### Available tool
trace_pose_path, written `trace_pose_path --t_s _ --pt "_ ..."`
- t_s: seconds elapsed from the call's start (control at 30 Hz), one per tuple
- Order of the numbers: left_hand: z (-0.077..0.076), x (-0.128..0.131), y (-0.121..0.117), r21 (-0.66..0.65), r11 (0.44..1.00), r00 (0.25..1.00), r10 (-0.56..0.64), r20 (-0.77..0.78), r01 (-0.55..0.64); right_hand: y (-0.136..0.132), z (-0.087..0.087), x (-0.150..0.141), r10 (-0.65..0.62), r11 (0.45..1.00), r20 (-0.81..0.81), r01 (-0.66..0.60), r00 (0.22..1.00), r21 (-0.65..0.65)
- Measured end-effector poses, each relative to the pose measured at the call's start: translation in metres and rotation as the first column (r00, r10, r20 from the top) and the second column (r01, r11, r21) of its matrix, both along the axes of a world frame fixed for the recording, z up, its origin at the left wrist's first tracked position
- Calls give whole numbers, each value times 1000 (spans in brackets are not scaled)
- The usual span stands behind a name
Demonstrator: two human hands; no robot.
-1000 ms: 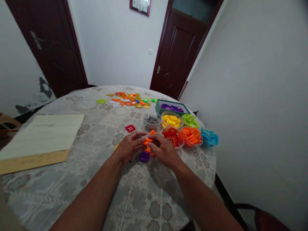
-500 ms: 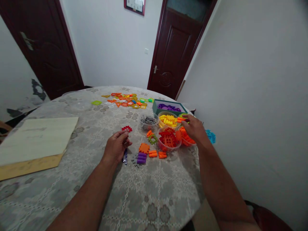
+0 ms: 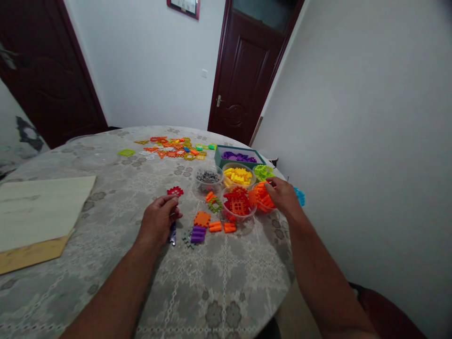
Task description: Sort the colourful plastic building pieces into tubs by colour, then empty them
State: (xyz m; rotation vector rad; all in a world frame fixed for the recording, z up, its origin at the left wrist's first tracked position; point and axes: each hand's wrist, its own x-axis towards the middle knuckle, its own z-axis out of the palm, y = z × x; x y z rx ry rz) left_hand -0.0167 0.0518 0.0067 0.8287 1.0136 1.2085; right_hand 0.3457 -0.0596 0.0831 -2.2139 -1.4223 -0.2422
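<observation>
My left hand (image 3: 158, 219) rests on the table with its fingers curled together; what they hold, if anything, is hidden. Just beyond its fingertips lies a red notched building piece (image 3: 175, 190), and a dark purple piece (image 3: 173, 234) pokes out beneath the hand. At the right, my right hand (image 3: 284, 195) reaches over the rim of a clear bowl of orange pieces (image 3: 263, 195), thumb and forefinger closed on an orange building piece at its top. Left of that bowl stands another with red pieces (image 3: 238, 202).
Behind are bowls of grey (image 3: 207, 177), yellow (image 3: 238, 177) and lime green pieces (image 3: 264, 172), plus a green box (image 3: 219, 159) of purple ones. Loose orange (image 3: 202, 219) and purple pieces (image 3: 198, 234) lie in front. Farther back is a scattered colourful pile (image 3: 173, 148); boards (image 3: 38, 212) lie left.
My right hand has come down from above the bowls to the orange bowl, uncovering the lime green one. My left hand stays by the red piece. The view has swung slightly right.
</observation>
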Motion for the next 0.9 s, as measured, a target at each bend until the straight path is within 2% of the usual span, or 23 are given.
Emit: trace_pose_path --t_s 0.23,0.37,0.43,0.47,0.5,0.57,0.63,0.77,0.9 --pt "0 -1 -1 10 1000 1000 5 -27 -5 10 -12 -5 -6 994 142 20 990 -104" --pt "-1 -1 -1 9 1000 1000 7 -21 -6 -4 -9 -23 14 997 144 -25 989 79" --pt "-1 -1 -2 5 1000 1000 11 -25 -10 -19 -7 -44 101 979 109 -118 989 166" --pt "0 0 -2 5 1000 1000 15 -27 -15 -28 -8 -58 178 967 86 -191 980 170" --pt "0 0 -2 6 1000 999 20 -29 -20 -36 -10 -72 272 950 60 -277 961 142" --pt "1 0 -3 12 1000 999 22 -35 -22 -51 -20 -102 458 889 4 -458 889 2" --pt "1 -1 -3 22 1000 999 22 -36 -21 -59 -35 -127 547 822 -25 -543 837 -171" --pt "0 -2 -3 38 997 997 62 -44 -61 -59 -64 -155 507 775 40 -435 861 -459" --pt "-2 -3 0 54 992 992 113 -60 -110 -54 -76 -159 454 768 80 -344 887 -540"
